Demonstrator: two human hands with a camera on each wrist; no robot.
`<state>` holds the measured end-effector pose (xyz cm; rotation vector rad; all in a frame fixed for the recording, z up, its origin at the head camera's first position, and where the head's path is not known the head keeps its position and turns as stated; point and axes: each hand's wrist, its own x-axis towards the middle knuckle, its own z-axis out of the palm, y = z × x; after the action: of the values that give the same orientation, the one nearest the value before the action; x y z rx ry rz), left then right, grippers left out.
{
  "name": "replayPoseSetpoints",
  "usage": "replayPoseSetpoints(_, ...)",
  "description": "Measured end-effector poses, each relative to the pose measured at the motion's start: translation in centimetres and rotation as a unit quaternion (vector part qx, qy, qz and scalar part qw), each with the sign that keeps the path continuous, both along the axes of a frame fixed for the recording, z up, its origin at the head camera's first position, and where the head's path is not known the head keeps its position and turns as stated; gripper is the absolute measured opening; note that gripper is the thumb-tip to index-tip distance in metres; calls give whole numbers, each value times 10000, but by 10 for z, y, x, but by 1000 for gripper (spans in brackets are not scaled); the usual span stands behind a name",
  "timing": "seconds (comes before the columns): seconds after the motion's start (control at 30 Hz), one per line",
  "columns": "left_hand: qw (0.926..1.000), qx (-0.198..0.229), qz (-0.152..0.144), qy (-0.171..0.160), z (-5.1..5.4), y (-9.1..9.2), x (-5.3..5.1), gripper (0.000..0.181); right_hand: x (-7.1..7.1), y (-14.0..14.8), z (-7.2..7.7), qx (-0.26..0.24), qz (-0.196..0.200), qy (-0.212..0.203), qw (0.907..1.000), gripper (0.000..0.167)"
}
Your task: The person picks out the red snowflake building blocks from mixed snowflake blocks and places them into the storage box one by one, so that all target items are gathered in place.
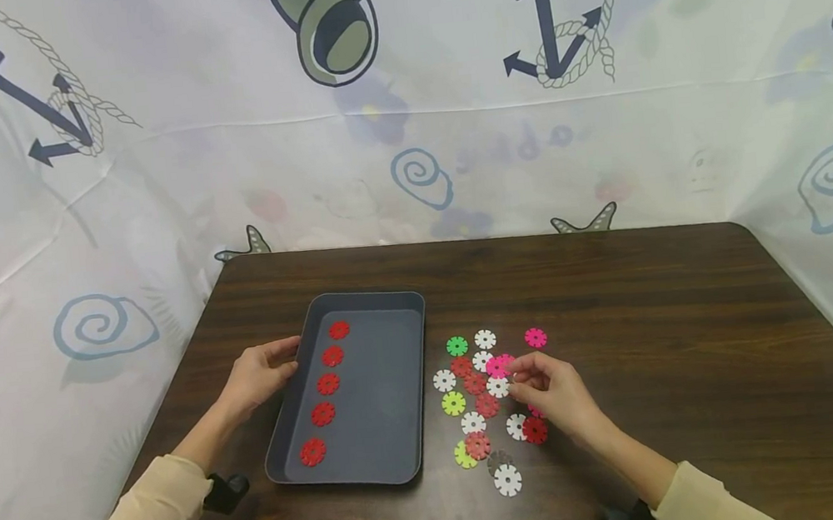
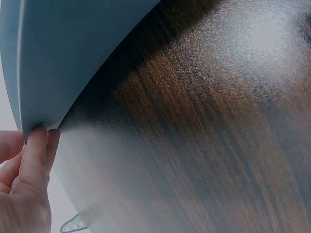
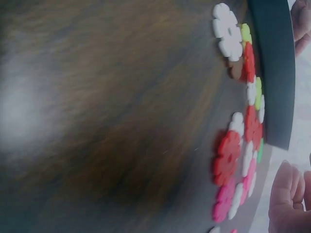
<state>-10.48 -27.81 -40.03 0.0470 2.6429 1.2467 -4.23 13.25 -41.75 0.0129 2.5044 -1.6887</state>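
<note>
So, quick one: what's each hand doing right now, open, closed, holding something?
Left hand: closed, pinching the left rim of the gray tray.
Right hand: at the pink discs; whether it holds one cannot be told.

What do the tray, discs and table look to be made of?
Tray: probably coated metal, judging by its thin walls and even satin grey, though plastic is possible.
Discs: likely plastic, with flat, uniform colours and cleanly notched edges.
Table: wood or wood-look laminate; streaky brown grain, with a pebbled sheen under glare.
</note>
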Motion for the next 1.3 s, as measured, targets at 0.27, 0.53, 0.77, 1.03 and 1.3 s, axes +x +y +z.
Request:
replayPoseSetpoints(0.27, 10000, -43, 9, -23, 2, 1, 1, 48, 9, 15, -7, 90, 27, -23, 10000, 26)
replayPoseSetpoints(0.53, 10000, 22, -11, -22, 2, 2, 1, 48, 18, 25, -14, 187, 236, -218, 9993, 26)
replayPoseSetpoints(0.77, 10000, 32, -10, -19, 3, 3, 1, 48, 26, 30, -21, 101, 530, -8, 9985, 27)
replayPoseSetpoints(1.03, 10000, 47, -12, -58, 2, 2, 1, 48, 29, 28, -32, 548, 525, 510, 9958, 26)
replayPoseSetpoints(1.3, 10000, 5, -38, -50, 2, 3, 2, 48, 31, 22, -39, 1070, 429, 991, 9884, 25)
